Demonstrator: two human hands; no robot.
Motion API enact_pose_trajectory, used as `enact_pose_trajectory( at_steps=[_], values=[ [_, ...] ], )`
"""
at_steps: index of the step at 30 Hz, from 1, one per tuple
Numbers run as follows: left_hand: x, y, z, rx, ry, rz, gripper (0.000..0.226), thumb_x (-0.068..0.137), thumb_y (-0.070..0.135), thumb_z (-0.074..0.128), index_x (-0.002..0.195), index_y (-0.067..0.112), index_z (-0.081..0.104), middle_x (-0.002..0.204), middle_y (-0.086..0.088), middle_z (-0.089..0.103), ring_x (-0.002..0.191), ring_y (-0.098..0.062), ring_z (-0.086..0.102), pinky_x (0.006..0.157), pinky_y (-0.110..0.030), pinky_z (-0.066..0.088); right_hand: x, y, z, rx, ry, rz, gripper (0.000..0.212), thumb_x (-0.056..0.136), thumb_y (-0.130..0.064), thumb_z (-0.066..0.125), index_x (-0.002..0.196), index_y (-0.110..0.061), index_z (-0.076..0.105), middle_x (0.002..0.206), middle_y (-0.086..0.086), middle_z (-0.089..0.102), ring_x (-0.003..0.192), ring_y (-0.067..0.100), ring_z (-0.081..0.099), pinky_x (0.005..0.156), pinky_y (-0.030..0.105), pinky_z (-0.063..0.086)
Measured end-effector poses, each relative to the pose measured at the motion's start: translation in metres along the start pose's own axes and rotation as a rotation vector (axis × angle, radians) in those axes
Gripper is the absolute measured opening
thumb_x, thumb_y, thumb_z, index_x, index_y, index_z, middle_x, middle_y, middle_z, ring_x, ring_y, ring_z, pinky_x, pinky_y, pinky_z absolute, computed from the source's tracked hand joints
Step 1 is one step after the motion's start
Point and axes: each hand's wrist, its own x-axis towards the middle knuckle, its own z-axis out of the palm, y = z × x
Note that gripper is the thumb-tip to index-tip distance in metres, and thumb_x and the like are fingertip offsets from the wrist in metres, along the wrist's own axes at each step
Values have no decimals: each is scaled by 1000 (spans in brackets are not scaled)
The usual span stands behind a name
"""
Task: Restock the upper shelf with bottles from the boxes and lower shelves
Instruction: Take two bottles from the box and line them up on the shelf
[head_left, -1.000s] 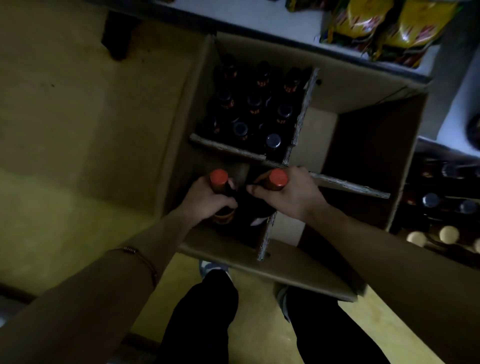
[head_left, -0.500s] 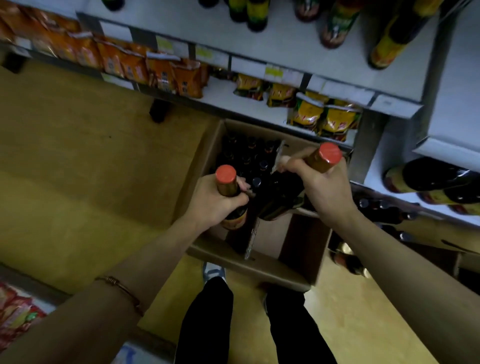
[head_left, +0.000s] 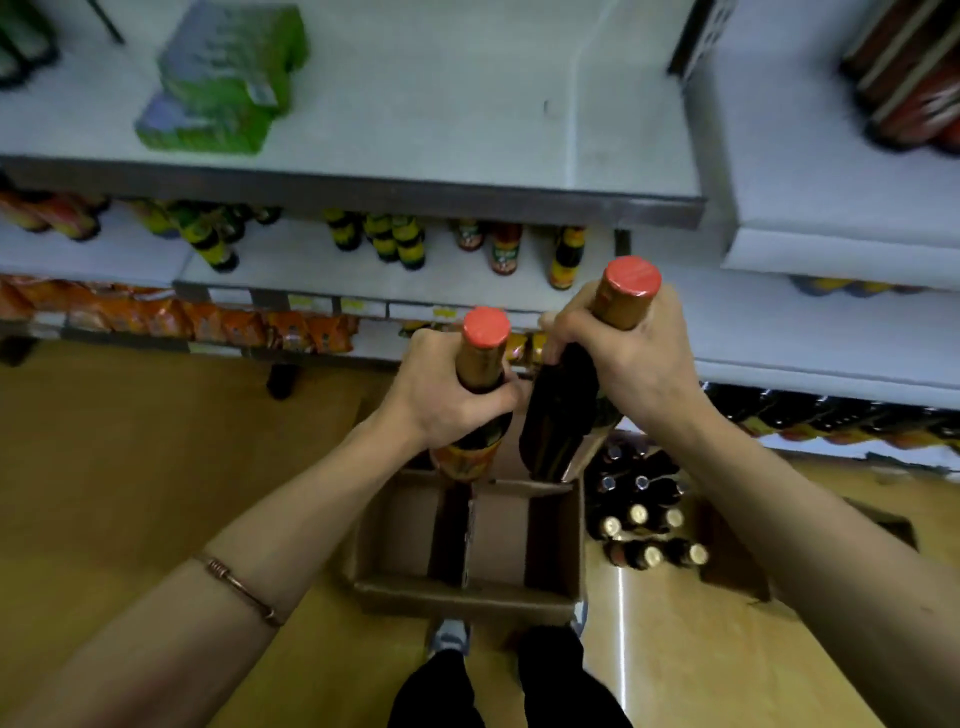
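You're looking down at a yellowish wood-look floor in a shop aisle, white shelving across the top of view. The upper shelf is mostly bare, a green wrapped pack at its left. The shelf below carries small yellow-labelled bottles, and lower still there is a row of orange packets. On the floor by your feet sits an open cardboard box with dividers, its near compartments showing bare cardboard. Just right of it is a cluster of dark bottles with pale caps. Your left hand has its fingers wrapped round the neck of a red-capped bottle, held upright above the box. Your right hand grips a second red-capped bottle by the neck, tilted and higher, in front of the shelves. A thin copper bangle circles your left forearm.
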Motion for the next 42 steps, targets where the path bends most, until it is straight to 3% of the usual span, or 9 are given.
enact_pose_trajectory(
  at_steps=[8, 12, 22, 25, 29, 33, 36, 42],
  values=[
    [42, 104, -6, 56, -124, 303, 43, 69, 48, 66, 61, 6, 69, 64, -5, 70, 61, -22, 67, 59, -43, 52, -31, -105, -69, -32, 212, -30, 19, 64, -14, 60, 47, -5, 62, 54, 13, 65, 56, 24, 62, 65, 37, 53],
    [55, 172, 4, -78, -213, 399, 42, 65, 45, 68, 61, 3, 67, 63, -7, 69, 61, -23, 66, 61, -47, 51, -60, -146, -113, -37, 348, -82, 20, 69, -13, 60, 50, -7, 60, 54, 12, 64, 55, 32, 61, 70, 46, 54],
    [67, 330, 101, -231, -440, 634, 72, 57, 57, 64, 67, -14, 59, 66, -28, 62, 62, -37, 59, 61, -51, 46, -155, -219, -238, -120, 739, -131, 30, 75, -7, 61, 46, -11, 57, 48, 6, 60, 47, 27, 57, 60, 37, 51],
    [68, 373, 142, -297, -537, 638, 70, 55, 54, 67, 66, -14, 61, 67, -26, 65, 64, -38, 62, 62, -54, 48, -190, -226, -284, -93, 859, -101, 30, 71, -11, 62, 42, -16, 57, 48, 7, 58, 47, 28, 57, 60, 40, 51],
    [62, 430, 205, -360, -645, 656, 73, 51, 54, 70, 70, -16, 61, 71, -30, 63, 67, -42, 61, 62, -55, 47, -237, -234, -341, -134, 986, -83, 32, 80, 0, 60, 49, -5, 54, 47, 8, 57, 44, 26, 56, 54, 32, 49],
    [54, 480, 263, -460, -704, 618, 76, 47, 50, 72, 75, -19, 59, 76, -35, 62, 73, -45, 61, 63, -50, 49, -274, -242, -397, -193, 1054, -59, 31, 80, -2, 60, 50, -5, 53, 47, 8, 57, 45, 25, 56, 53, 31, 48],
    [48, 508, 300, -524, -754, 570, 72, 48, 45, 76, 77, -20, 60, 80, -36, 64, 75, -48, 63, 74, -60, 50, -298, -243, -435, -207, 1094, -83, 29, 78, -2, 60, 51, -5, 53, 47, 9, 56, 43, 24, 55, 53, 31, 48],
    [56, 554, 366, -492, -828, 551, 62, 48, 42, 77, 70, -14, 61, 77, -31, 67, 76, -48, 65, 77, -64, 49, -322, -236, -501, -142, 1183, -90, 26, 78, 1, 59, 54, -2, 53, 48, 11, 54, 42, 25, 53, 53, 32, 47]
  ],
)
